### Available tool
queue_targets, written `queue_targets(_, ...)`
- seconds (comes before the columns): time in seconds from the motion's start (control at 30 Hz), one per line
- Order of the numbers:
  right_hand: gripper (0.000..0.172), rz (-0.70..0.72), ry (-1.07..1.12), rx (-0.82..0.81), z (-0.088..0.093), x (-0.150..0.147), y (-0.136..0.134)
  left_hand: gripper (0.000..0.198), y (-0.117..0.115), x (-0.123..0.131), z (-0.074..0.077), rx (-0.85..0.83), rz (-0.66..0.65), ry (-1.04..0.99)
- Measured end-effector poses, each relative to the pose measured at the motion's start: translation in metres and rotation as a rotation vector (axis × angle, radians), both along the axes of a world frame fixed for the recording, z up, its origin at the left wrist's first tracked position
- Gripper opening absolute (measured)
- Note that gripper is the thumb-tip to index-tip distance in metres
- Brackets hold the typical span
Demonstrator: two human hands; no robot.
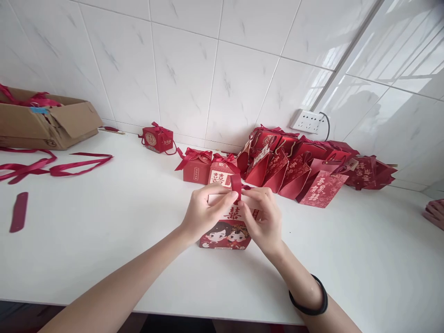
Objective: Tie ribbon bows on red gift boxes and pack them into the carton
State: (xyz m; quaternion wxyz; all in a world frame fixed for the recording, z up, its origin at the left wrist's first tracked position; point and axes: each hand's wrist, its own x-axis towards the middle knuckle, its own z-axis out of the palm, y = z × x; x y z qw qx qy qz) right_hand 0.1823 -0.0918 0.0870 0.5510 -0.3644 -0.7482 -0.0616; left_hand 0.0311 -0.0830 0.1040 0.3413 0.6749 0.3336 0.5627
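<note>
- Our left hand (208, 208) pinches the red ribbon (236, 185) between thumb and fingers; our right hand (265, 215) pinches it too, in a narrow grip close beside the left.
- The box (225, 236) with two cartoon figures stands on the white table (156, 259) in front of us, under both hands.
- We judge this box partway done: the ribbon rises at its top, but we see no finished bow, so that part looks left.
- Three boxes with tied ribbon look done: one small box (158, 140) near the wall and two bow-topped boxes (196, 173) just behind our hands.
- The cluster of red packages (294, 178) on the right overlaps too much for us to count.
- On the left we count one cardboard carton (69, 125), one flat strip (19, 212) and some loose ribbon (83, 171), its number of lengths unclear.
</note>
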Motion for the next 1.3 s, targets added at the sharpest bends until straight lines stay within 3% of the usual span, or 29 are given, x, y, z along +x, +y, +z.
queue_targets(0.13,0.007,0.004,0.009,-0.044,0.001,0.004,0.002,0.012,0.001,-0.001,0.0,0.006,-0.071,0.025)
queue_targets(0.47,0.01,-0.001,-0.005,-0.06,0.001,0.006,0.005,0.018,0.003,0.003,-0.013,-0.042,0.098,0.017)
queue_targets(0.9,0.009,0.006,0.031,-0.126,0.004,0.003,0.002,0.021,0.006,0.001,-0.012,-0.103,0.037,0.021)
queue_targets(1.1,0.009,0.008,0.047,-0.146,0.002,0.002,0.002,0.019,0.005,0.001,-0.009,-0.135,-0.119,-0.06)
queue_targets(1.3,0.009,0.009,0.052,-0.173,0.003,0.004,0.001,0.015,0.006,0.001,-0.008,-0.177,-0.087,-0.051)
